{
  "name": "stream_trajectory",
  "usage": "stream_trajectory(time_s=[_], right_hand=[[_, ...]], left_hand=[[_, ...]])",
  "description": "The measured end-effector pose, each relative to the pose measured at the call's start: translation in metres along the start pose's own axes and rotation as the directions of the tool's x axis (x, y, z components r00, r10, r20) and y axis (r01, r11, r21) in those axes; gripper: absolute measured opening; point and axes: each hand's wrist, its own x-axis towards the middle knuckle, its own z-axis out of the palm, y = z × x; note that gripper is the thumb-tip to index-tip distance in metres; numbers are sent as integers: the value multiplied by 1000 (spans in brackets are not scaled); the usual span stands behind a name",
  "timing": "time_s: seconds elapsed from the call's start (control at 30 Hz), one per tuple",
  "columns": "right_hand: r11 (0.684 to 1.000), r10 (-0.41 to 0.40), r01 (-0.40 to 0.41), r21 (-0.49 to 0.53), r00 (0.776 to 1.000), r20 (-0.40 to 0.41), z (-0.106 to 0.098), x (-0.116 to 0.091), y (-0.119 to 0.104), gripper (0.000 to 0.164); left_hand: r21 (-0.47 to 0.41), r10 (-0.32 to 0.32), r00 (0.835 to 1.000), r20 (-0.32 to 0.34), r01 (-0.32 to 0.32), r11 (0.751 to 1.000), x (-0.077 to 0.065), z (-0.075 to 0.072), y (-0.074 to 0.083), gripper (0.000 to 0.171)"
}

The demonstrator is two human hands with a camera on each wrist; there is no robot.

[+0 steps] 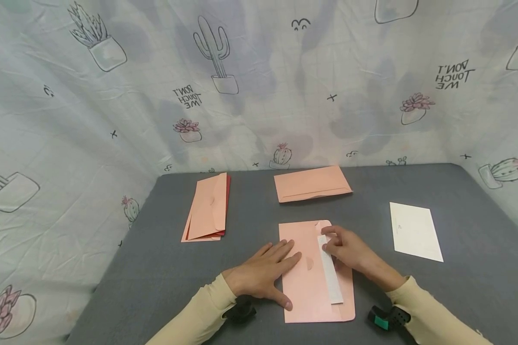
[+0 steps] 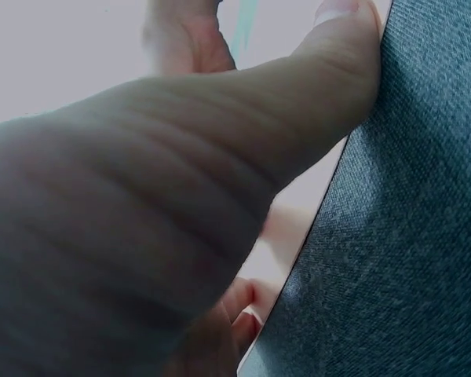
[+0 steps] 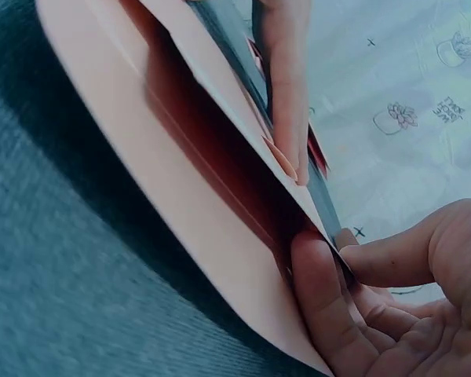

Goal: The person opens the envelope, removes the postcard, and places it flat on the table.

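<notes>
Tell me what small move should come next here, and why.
Probably lift the opening edge of the near envelope slightly with the right hand: it pinches that edge, the mouth is only partly open, and the left hand rests spread on the envelope.

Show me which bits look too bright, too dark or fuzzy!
Head view: fairly even light, pink envelope clear; left wrist view: glare whitens the top left corner, while the left hand looks dim; right wrist view: shadow darkens the envelope's opening, and the table at lower left looks blurry.
</notes>
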Motion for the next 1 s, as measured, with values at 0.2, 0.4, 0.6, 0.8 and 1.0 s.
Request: stream_trajectory(time_s=[0.2,0.4,0.6,0.8,1.0], right_hand=[[999,33,-33,-37,999,-9,-5,3,2,43],[999,42,-43,13,999,25,-9,4,5,45],[999,37,-39,26,998,58,-13,4,6,46],[999,28,-30,35,998,64,-16,4,6,46],[999,39,-41,32,997,61,-19,4,5,45]], left_hand=[[-17,25,1000,9,-24,1000,0,2,-1,107],[-20,23,1000,15,-23,1000,0,0,0,105],[-22,18,1000,19,-18,1000,0,0,0,105],[-24,33,999,13,-33,999,-1,1,-2,104],[-26,41,999,21,-40,999,-1,2,-2,102]])
